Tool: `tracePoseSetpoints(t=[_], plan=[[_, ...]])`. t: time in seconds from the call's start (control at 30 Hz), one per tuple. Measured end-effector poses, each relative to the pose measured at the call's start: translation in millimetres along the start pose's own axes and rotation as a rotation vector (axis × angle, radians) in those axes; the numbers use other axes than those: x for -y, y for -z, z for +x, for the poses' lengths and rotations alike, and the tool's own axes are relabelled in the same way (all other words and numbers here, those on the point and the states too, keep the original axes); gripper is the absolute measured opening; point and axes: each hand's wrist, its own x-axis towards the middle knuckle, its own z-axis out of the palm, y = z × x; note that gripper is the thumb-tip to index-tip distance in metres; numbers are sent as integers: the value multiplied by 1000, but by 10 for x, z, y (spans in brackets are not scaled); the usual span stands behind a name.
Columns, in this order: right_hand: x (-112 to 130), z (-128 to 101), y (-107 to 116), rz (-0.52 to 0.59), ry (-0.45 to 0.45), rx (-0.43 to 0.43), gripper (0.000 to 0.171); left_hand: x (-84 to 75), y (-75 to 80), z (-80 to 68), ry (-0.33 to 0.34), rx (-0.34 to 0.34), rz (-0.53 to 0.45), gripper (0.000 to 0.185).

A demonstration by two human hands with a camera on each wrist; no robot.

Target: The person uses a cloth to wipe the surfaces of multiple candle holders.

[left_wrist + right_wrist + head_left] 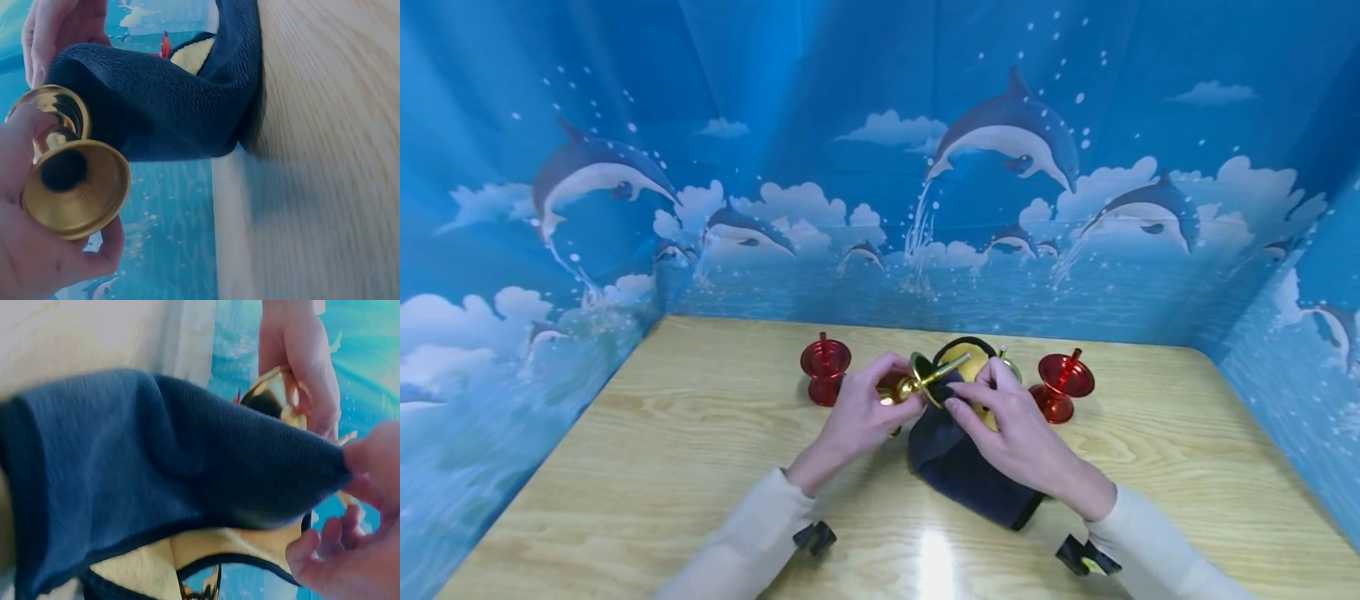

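My left hand grips a gold metal candle holder round its stem. It is tilted, its dish and thin spike leaning toward the right hand in the head view, and the hollow base faces the left wrist camera. My right hand pinches a corner of a dark blue cloth between thumb and fingertips. Yellow lining shows on the cloth's other side. The raised corner lies right at the candle holder's dish, and the rest of the cloth drapes down to the table.
A red candle holder stands left of the hands, and another red one stands to the right. Behind my right hand, part of another gold candle holder shows. The wooden table ends at a blue dolphin-print curtain.
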Motion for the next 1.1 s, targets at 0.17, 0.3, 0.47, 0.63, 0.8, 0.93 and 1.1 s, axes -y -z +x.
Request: tracePoseSetpoints(t=[0.17, 0.3, 0.47, 0.63, 0.8, 0.93, 1.1], plan=[[68, -20, -47, -63, -2, -48, 19, -8, 9, 7, -124, 1, 202, 23], [77, -12, -72, -148, 86, -104, 18, -1, 34, 7, -233, 35, 344, 20], [50, 19, -47, -174, 225, -156, 24, 14, 65, 4, -301, 111, 356, 19], [30, 72, -12, -92, 327, -171, 24, 10, 79, 1, -369, 138, 363, 20], [58, 98, 14, -4, 239, -161, 15, -10, 70, -9, -438, 128, 431, 23], [102, 120, 56, 65, 6, -131, 20, -50, 73, -24, -511, 96, 556, 24], [132, 160, 128, 220, -381, -21, 11, -126, 71, -32, -677, 35, 804, 22]])
